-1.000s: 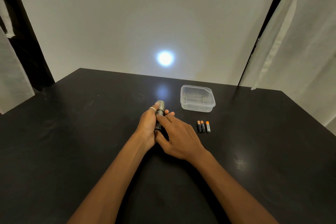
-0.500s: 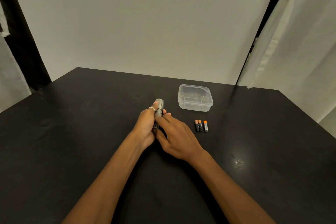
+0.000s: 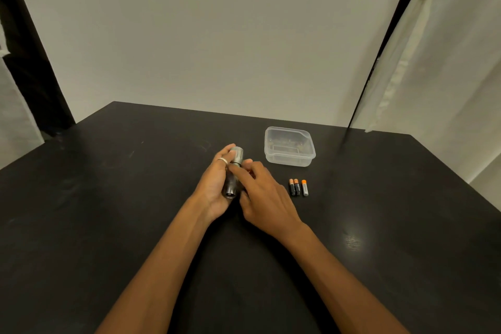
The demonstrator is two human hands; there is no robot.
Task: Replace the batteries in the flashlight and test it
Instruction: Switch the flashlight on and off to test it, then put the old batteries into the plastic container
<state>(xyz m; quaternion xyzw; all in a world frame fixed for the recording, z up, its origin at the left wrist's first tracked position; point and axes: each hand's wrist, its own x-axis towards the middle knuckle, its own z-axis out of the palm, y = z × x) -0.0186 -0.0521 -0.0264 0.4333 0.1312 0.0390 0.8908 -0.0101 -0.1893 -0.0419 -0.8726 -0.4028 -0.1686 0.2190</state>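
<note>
Since half a second ago the right hand has slid off the barrel, baring the tail end, and the wall shows no light spot.

Left hand [image 3: 217, 187], a silver ring [image 3: 222, 160] on one finger, is curled around the grey metal cylindrical flashlight [image 3: 233, 172], head toward 12 o'clock, tail toward 6, near the middle of the black table [image 3: 108, 211]. Right hand [image 3: 267, 198], at the flashlight's 3 o'clock, is loosely open, its fingertips [image 3: 235, 168] touching the barrel, gripping nothing. At that hand's 3 o'clock lie three small black-and-orange batteries [image 3: 298, 187], two touching, one just beside. At their 12 o'clock sits a clear plastic rectangular container [image 3: 289, 160].
</note>
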